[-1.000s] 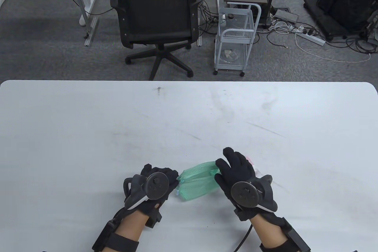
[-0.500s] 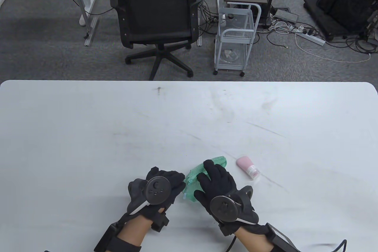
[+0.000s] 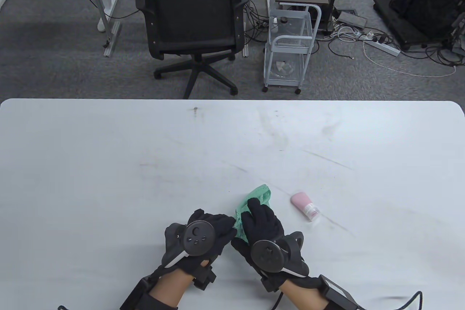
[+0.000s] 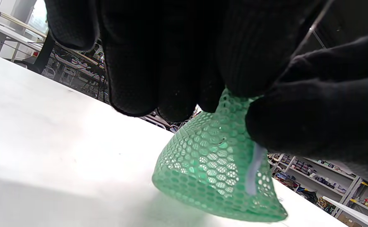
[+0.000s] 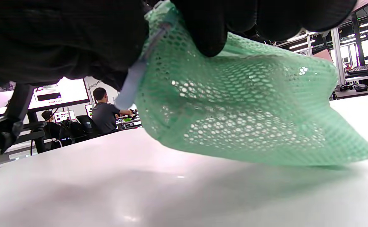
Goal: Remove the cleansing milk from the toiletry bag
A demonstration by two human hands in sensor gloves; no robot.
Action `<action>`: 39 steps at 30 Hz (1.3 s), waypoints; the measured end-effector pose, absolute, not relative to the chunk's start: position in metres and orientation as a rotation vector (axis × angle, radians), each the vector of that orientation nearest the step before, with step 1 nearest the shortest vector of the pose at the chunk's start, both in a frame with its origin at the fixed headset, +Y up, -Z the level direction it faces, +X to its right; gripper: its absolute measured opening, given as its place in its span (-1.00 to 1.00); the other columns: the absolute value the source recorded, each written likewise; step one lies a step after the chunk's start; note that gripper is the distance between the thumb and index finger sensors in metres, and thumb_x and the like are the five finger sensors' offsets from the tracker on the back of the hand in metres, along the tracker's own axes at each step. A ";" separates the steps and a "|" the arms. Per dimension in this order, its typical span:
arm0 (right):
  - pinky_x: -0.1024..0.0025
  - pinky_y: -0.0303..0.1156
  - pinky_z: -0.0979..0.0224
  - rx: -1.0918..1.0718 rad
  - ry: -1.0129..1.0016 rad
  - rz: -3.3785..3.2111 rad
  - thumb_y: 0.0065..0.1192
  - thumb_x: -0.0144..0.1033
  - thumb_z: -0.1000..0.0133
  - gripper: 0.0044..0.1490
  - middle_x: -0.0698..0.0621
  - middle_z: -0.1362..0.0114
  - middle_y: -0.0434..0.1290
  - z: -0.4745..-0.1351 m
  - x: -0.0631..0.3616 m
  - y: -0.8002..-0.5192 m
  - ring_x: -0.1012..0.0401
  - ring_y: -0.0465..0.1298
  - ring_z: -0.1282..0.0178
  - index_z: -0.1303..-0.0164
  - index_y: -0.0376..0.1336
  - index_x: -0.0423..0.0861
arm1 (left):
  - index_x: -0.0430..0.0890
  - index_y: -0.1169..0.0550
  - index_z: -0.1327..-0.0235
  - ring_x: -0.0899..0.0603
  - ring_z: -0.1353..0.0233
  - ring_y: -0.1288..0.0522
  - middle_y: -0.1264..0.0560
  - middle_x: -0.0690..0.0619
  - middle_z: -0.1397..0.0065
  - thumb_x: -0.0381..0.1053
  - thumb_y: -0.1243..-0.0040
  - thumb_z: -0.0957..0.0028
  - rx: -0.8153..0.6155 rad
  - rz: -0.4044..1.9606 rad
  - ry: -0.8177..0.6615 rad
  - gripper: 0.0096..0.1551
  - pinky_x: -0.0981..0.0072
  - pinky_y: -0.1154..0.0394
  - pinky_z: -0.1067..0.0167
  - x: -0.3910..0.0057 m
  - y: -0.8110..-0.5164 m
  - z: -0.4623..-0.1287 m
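The green mesh toiletry bag [image 3: 258, 195] sits near the table's front edge, held at its near end by both hands. My left hand [image 3: 218, 228] pinches the bag's near edge, and the mesh hangs below its fingers in the left wrist view [image 4: 215, 170]. My right hand [image 3: 259, 219] grips the same end from the right, and the bag spreads out under it in the right wrist view [image 5: 234, 116]. The pink cleansing milk bottle [image 3: 305, 206] lies on the table to the right of the bag, apart from both hands.
The white table [image 3: 145, 164] stretches away from the hands. Beyond its far edge stand a black office chair [image 3: 192, 26] and a white trolley [image 3: 290, 44] on the floor.
My right hand has left the pink bottle lying on the table and moved left onto the bag. Both hands have drawn closer together and the bag is bunched between them.
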State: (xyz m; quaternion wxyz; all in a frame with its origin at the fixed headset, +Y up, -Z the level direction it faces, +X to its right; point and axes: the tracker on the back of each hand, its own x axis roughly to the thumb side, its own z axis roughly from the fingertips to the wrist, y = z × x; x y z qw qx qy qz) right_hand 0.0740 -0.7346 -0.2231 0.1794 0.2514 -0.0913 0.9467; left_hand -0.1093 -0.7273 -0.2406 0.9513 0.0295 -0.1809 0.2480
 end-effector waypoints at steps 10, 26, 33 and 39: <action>-0.43 0.31 -0.33 0.627 -0.247 2.618 0.50 -0.36 -0.13 -0.40 -0.51 -0.64 0.20 -0.227 0.078 -0.736 -0.55 0.32 -0.41 -0.18 0.44 -0.52 | -0.02 -0.79 -0.05 -0.30 -0.25 -0.74 -0.77 -0.04 -0.26 0.07 -0.50 0.02 0.050 0.491 -0.371 -0.59 -0.40 -0.36 -0.42 -0.107 -0.727 -0.240; -0.42 0.32 -0.33 0.566 -0.266 2.590 0.44 -0.43 -0.16 -0.51 -0.51 -0.63 0.23 -0.229 0.089 -0.730 -0.54 0.34 -0.39 -0.18 0.44 -0.44 | -0.03 -0.79 -0.05 -0.30 -0.24 -0.74 -0.78 -0.04 -0.25 0.07 -0.51 0.02 0.063 0.480 -0.353 -0.59 -0.39 -0.36 -0.41 -0.111 -0.726 -0.242; -0.42 0.32 -0.33 0.602 -0.352 2.596 0.39 -0.36 -0.20 -0.53 -0.49 -0.62 0.25 -0.228 0.093 -0.725 -0.53 0.35 -0.38 -0.13 0.46 -0.41 | -0.03 -0.79 -0.05 -0.30 -0.24 -0.74 -0.78 -0.04 -0.25 0.06 -0.51 0.03 0.080 0.460 -0.333 -0.59 -0.39 -0.36 -0.41 -0.116 -0.725 -0.244; -0.41 0.32 -0.33 0.649 -0.403 2.603 0.36 -0.33 -0.22 -0.54 -0.48 -0.62 0.27 -0.227 0.096 -0.722 -0.52 0.36 -0.39 -0.13 0.48 -0.37 | -0.03 -0.79 -0.05 -0.30 -0.24 -0.74 -0.78 -0.04 -0.26 0.06 -0.51 0.03 0.083 0.457 -0.311 -0.59 -0.40 -0.36 -0.41 -0.123 -0.725 -0.247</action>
